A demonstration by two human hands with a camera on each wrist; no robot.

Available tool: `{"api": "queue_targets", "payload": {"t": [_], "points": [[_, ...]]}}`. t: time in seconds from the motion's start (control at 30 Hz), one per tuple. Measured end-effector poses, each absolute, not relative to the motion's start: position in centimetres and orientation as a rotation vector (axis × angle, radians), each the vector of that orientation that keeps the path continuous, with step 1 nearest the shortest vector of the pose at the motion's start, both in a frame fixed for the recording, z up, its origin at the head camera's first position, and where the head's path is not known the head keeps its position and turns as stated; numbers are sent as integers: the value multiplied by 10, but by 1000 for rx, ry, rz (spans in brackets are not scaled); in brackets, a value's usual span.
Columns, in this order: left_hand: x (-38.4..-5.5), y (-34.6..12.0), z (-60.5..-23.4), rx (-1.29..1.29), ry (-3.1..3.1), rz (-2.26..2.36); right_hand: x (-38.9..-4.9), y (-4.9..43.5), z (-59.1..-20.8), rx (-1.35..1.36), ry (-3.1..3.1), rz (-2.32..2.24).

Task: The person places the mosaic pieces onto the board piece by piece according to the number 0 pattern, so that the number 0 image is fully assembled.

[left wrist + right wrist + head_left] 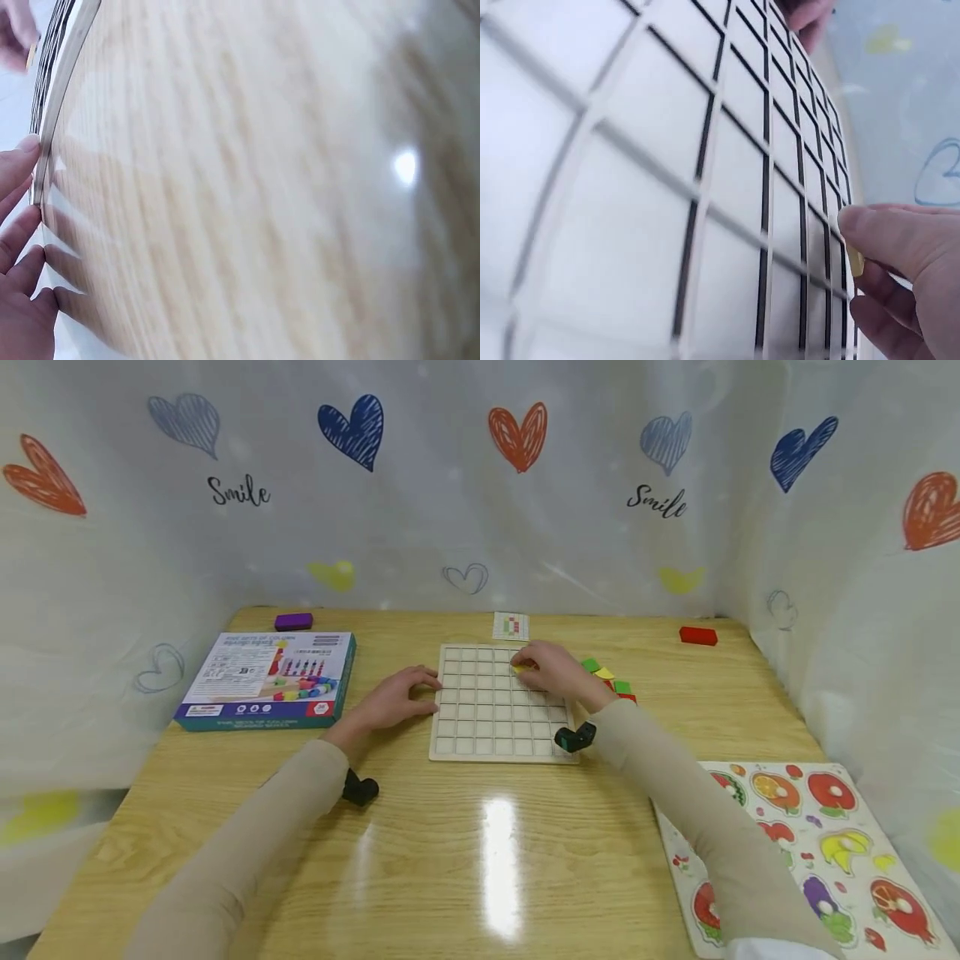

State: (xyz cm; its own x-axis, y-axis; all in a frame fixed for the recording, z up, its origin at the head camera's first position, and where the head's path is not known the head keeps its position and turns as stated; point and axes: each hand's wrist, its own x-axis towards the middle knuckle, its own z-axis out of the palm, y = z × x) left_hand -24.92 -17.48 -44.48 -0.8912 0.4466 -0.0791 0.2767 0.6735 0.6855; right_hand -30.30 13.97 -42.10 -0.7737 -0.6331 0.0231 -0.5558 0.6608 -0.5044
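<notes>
A pale wooden grid board [483,714] with square cells lies mid-table. My right hand [553,668] pinches a small yellow tile [854,259] between thumb and fingers, over the board's far right part. My left hand [401,695] rests at the board's left edge, its fingertips touching that side with fingers extended. In the left wrist view the left fingers [22,238] stand against the edge and on the glossy table. Green, yellow and red tiles [620,687] lie just right of the board, partly behind the right hand and forearm.
A small pattern card [511,626] lies behind the board. The boxed column toy [266,681] sits at left, with a purple block [293,622] behind it. At far right is a red block [698,636]. A fruit puzzle board [885,852] lies front right, partly under the right forearm.
</notes>
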Motion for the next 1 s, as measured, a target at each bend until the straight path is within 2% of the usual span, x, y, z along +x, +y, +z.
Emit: {"api": "queue_targets", "payload": {"t": [0.23, 0.43, 1.0], "points": [[-250, -171, -444, 568, 2624, 1061, -319, 104, -425, -1112, 2717, -708], [-250, -172, -444, 597, 2640, 1069, -322, 88, -428, -1117, 2722, -718], [-249, -172, -441, 564, 2637, 1042, -321, 94, -427, -1110, 2692, -719]]}}
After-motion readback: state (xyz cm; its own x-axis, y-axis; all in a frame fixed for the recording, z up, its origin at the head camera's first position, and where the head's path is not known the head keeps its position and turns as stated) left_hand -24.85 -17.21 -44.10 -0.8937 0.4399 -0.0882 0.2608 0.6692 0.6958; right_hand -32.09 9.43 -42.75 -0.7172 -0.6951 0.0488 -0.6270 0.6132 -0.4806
